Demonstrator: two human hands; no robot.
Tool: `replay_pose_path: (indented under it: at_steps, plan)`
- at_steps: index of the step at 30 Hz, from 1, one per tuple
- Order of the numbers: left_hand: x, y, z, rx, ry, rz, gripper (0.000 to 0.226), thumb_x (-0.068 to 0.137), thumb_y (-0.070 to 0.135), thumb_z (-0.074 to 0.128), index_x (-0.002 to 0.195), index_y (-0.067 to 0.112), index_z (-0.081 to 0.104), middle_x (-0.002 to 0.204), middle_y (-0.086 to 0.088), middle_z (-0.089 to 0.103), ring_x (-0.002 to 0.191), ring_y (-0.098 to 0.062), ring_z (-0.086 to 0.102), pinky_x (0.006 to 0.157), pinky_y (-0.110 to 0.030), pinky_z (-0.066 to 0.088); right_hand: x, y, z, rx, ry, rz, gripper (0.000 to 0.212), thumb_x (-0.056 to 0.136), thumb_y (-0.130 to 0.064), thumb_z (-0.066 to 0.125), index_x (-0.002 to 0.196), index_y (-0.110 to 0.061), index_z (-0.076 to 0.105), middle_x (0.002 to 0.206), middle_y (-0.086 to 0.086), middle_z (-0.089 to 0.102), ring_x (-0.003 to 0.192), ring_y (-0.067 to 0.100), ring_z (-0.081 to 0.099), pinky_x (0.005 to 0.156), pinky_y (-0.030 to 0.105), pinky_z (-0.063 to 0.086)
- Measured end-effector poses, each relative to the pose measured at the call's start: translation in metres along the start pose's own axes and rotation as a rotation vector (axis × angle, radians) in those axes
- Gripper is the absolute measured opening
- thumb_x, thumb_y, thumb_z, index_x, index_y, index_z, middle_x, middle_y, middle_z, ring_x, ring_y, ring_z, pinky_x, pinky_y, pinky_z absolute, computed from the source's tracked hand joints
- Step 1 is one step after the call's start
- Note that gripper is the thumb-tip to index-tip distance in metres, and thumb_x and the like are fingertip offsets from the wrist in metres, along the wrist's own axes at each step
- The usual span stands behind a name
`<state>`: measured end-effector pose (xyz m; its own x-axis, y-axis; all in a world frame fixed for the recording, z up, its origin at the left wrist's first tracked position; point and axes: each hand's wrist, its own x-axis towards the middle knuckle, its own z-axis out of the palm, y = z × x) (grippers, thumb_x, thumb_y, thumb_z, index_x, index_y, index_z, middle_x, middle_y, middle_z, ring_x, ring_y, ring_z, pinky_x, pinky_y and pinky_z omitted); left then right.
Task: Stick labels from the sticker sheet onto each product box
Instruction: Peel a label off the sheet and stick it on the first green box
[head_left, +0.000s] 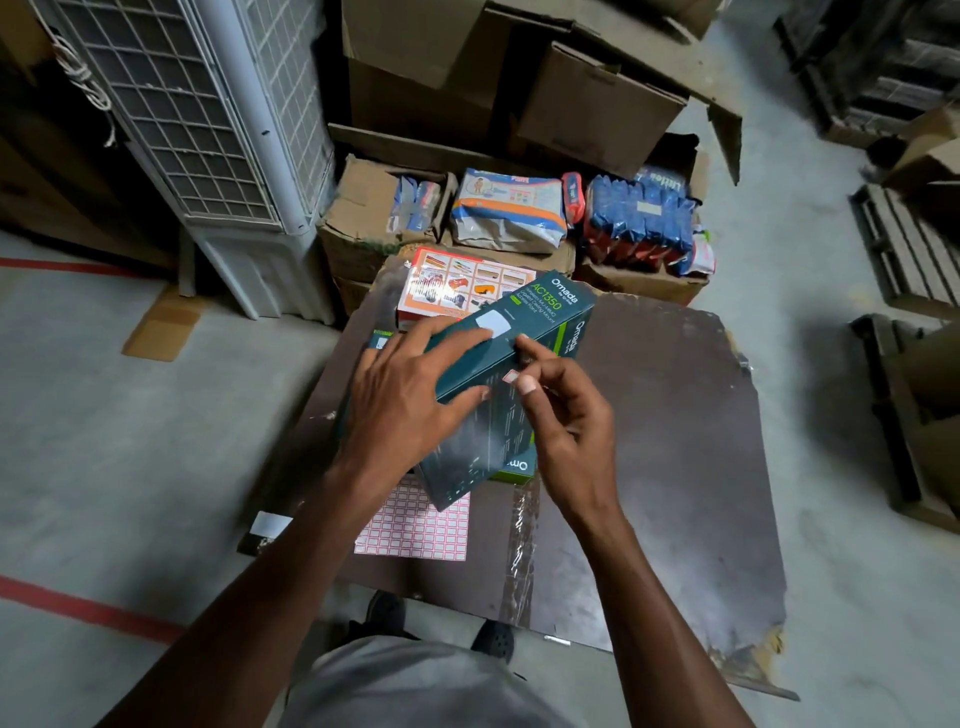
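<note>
Teal box (511, 332) was held tilted above the dark board (675, 441), long axis running from near-left up to far-right. Left hand (410, 395) was clamped over its near-left end, fingers spread across the top face, thumb wrapped under. A second teal box (478, 457) was seen lying flat beneath it, partly hidden.

Right hand (566, 415) was placed against the near long side of the held box, about mid-length. A small red-bordered label (511, 376) was pinched between thumb and forefinger, right at that side face; whether it was already stuck down could not be told. Remaining fingers were loosely curled.

Sticker sheet (415, 525) was lying flat on the board, near edge, directly below the boxes and partly covered by the lower one.

Key relation: label was already touching or just beside the target face, so only a short press away from the body seemed needed. Right hand was the nearer one; left was judged to be bracing only. An orange-and-white box (457, 283) was sitting further back, partly hidden.
</note>
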<state>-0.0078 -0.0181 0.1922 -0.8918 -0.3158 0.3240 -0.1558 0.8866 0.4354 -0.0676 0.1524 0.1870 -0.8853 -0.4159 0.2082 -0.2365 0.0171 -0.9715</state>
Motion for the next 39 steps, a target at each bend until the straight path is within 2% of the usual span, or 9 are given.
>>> replay_pose_path:
  at_steps: [3, 5, 9, 13, 17, 30, 39]
  plan:
    - [-0.005, 0.001, 0.002, -0.035, 0.03, 0.016, 0.054, 0.083, 0.048, 0.076, 0.134, 0.041, 0.061, 0.144, 0.014, 0.053, 0.123, -0.016, 0.056, 0.093, -0.038, 0.043, 0.006, 0.0, -0.002, 0.056, 0.116, 0.097, 0.008, 0.1, -0.011, 0.064, 0.094, -0.009, 0.068, 0.103, 0.011, 0.07, 0.097, 0.017, 0.066, 0.085, 0.036, 0.055]
    - [-0.005, 0.001, 0.002, -0.057, 0.043, 0.011, 0.05, 0.083, 0.049, 0.075, 0.131, 0.041, 0.064, 0.141, 0.015, 0.056, 0.119, -0.015, 0.058, 0.091, -0.036, 0.042, 0.01, -0.002, -0.002, 0.101, 0.135, 0.207, 0.011, 0.101, -0.015, 0.064, 0.096, -0.009, 0.07, 0.094, 0.008, 0.071, 0.087, 0.014, 0.064, 0.08, 0.03, 0.055]
    - [-0.005, 0.0, 0.004, -0.076, 0.057, -0.006, 0.047, 0.083, 0.05, 0.072, 0.129, 0.041, 0.066, 0.138, 0.016, 0.06, 0.116, -0.016, 0.06, 0.088, -0.038, 0.045, 0.013, -0.004, 0.002, 0.206, 0.1, 0.382, 0.011, 0.099, -0.016, 0.066, 0.091, -0.013, 0.074, 0.083, -0.002, 0.072, 0.083, 0.011, 0.064, 0.082, 0.03, 0.054]
    - [-0.006, -0.001, 0.004, -0.074, 0.057, -0.004, 0.047, 0.083, 0.048, 0.072, 0.129, 0.041, 0.066, 0.136, 0.016, 0.06, 0.116, -0.015, 0.06, 0.089, -0.035, 0.044, 0.013, -0.005, 0.01, 0.274, 0.092, 0.462, 0.01, 0.095, -0.018, 0.073, 0.09, -0.01, 0.075, 0.079, 0.0, 0.071, 0.078, 0.011, 0.065, 0.08, 0.029, 0.057]
    - [-0.005, 0.001, 0.004, -0.073, 0.049, 0.007, 0.048, 0.083, 0.049, 0.069, 0.13, 0.041, 0.065, 0.136, 0.015, 0.06, 0.116, -0.015, 0.06, 0.088, -0.037, 0.046, 0.014, -0.005, 0.014, 0.266, 0.129, 0.469, 0.011, 0.094, -0.02, 0.074, 0.088, -0.01, 0.075, 0.076, 0.002, 0.071, 0.073, 0.01, 0.065, 0.072, 0.024, 0.056]
    - [-0.001, 0.001, 0.007, -0.077, 0.046, 0.014, 0.049, 0.083, 0.046, 0.074, 0.13, 0.04, 0.066, 0.135, 0.015, 0.061, 0.114, -0.015, 0.061, 0.088, -0.036, 0.046, 0.019, -0.004, 0.015, 0.256, 0.182, 0.488, 0.015, 0.094, -0.021, 0.075, 0.086, -0.008, 0.074, 0.077, 0.006, 0.07, 0.074, 0.015, 0.065, 0.073, 0.026, 0.057]
    - [-0.002, -0.001, 0.005, -0.081, 0.048, 0.029, 0.05, 0.082, 0.046, 0.071, 0.131, 0.039, 0.065, 0.135, 0.013, 0.062, 0.115, -0.016, 0.061, 0.088, -0.033, 0.041, 0.019, -0.002, 0.023, 0.205, 0.248, 0.477, 0.018, 0.092, -0.023, 0.077, 0.075, -0.017, 0.072, 0.07, 0.001, 0.07, 0.072, 0.017, 0.066, 0.07, 0.029, 0.057]
